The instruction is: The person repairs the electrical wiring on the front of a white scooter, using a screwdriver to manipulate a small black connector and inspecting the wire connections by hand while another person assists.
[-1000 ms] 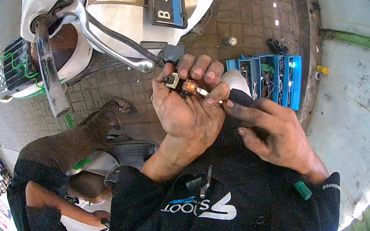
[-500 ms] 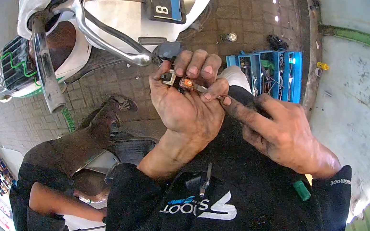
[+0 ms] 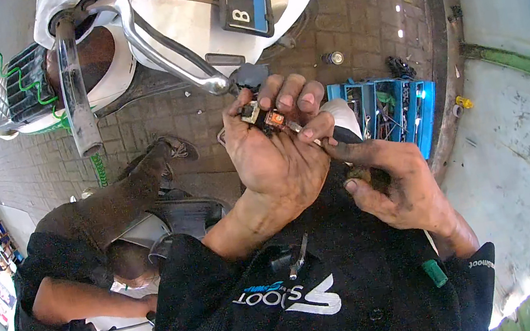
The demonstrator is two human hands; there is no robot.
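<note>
My left hand (image 3: 277, 156) is turned palm up with its fingers curled over small electrical parts. Among them are a black switch with an orange button (image 3: 275, 119) and a cream-coloured block (image 3: 250, 114) by the thumb. A thin pale metal piece (image 3: 301, 128) runs from the switch under the left index fingertip. My right hand (image 3: 395, 179) has its index fingertip at the end of that piece, touching or almost touching the left hand. Its other fingers are bent, and a small brownish thing (image 3: 361, 174) shows near its thumb, too indistinct to name.
Ahead stands a white scooter (image 3: 186, 18) with a chrome lever (image 3: 172, 59). A blue toolbox (image 3: 427, 119) full of tools is beyond my right hand. On the brick paving lies a small can (image 3: 333, 58). Another person (image 3: 86, 263) crouches at the left.
My right thumb has moved away from the index finger, so a gap and something brownish now show there. The left hand keeps its hold on the parts. The view has shifted slightly.
</note>
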